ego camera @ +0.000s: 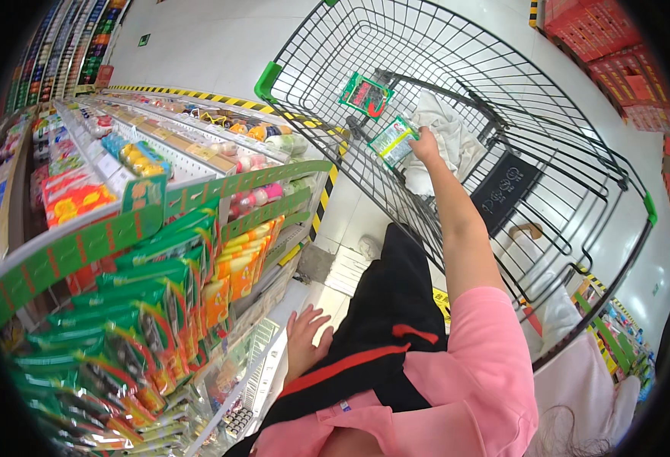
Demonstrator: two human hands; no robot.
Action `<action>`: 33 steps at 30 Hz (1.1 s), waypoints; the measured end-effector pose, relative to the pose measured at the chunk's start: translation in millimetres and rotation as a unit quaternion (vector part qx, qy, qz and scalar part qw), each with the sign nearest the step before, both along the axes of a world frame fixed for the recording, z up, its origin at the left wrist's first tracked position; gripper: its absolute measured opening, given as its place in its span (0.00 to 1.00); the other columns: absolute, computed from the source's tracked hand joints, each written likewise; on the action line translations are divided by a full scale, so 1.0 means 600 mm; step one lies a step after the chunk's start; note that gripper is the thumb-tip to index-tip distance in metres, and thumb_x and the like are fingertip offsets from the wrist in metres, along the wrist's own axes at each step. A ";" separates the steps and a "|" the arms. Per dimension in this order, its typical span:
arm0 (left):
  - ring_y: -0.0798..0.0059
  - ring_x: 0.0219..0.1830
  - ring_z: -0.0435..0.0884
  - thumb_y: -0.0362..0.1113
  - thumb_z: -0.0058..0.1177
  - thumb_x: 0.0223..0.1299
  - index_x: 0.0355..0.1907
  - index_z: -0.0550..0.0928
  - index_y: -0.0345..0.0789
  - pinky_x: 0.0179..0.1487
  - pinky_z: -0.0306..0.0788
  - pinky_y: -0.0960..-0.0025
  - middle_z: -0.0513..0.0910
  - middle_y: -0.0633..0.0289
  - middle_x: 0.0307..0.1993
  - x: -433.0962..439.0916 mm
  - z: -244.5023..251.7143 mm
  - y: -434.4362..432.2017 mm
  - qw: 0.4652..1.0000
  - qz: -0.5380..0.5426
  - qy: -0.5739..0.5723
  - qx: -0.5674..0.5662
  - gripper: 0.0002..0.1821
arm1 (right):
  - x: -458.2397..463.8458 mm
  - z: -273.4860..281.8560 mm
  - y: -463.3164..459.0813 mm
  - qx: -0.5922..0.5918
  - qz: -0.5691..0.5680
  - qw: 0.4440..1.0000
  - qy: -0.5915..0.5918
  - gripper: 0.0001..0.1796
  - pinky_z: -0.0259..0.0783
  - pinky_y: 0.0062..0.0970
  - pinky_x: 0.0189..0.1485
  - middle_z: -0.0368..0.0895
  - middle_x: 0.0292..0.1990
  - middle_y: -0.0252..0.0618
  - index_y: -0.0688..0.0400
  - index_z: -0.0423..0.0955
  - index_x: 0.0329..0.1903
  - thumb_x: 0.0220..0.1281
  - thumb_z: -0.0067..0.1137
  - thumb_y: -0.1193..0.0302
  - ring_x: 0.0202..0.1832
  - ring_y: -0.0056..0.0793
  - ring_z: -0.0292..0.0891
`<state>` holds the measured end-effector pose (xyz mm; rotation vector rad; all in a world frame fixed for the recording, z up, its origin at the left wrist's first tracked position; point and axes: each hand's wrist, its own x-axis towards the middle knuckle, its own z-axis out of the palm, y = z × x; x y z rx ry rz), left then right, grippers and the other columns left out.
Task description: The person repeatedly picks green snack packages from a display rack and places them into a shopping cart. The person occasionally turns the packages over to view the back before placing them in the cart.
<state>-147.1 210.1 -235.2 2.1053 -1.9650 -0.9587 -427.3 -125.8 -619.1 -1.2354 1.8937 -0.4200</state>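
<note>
My right hand reaches over the side of a black wire shopping cart with green corner caps. Its fingers grip the edge of a green, white and yellow packet inside the cart. Just beyond lies a second green packet, with a clear window showing dark contents. A crumpled off-white cloth rests beside my right hand. Low at my left side, my left hand hangs with its fingers spread, holding nothing. Near it is a shelf with rows of hanging green packets.
Orange and yellow packets hang on the same shelf. Yellow-black striped tape marks its edge. Red boxes are stacked at upper right. Someone in a white garment stands close on my right, by the cart's handle end.
</note>
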 end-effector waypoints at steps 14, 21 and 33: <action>0.58 0.58 0.75 0.35 0.58 0.57 0.43 0.82 0.38 0.66 0.60 0.54 0.82 0.58 0.48 0.012 -0.064 0.015 0.970 0.197 0.064 0.130 0.11 | 0.064 0.012 -0.142 -0.138 0.171 0.964 -0.149 0.23 0.66 0.38 0.58 0.71 0.54 0.54 0.59 0.77 0.47 0.48 0.65 0.62 0.57 0.50 0.68; 0.57 0.55 0.77 0.36 0.58 0.58 0.45 0.82 0.36 0.59 0.69 0.61 0.82 0.55 0.46 0.004 -0.086 0.054 0.960 0.219 0.071 0.160 0.13 | 0.167 0.005 -0.215 0.043 0.168 0.982 0.082 0.32 0.65 0.40 0.62 0.63 0.63 0.52 0.44 0.74 0.57 0.46 0.65 0.50 0.60 0.52 0.67; 0.60 0.49 0.80 0.30 0.57 0.58 0.45 0.81 0.32 0.54 0.71 0.66 0.82 0.53 0.44 0.026 -0.068 -0.003 0.971 0.161 0.148 0.091 0.12 | 0.066 0.213 -0.052 -0.129 -0.196 0.891 -0.389 0.15 0.74 0.29 0.45 0.84 0.38 0.39 0.63 0.77 0.45 0.57 0.62 0.69 0.38 0.25 0.78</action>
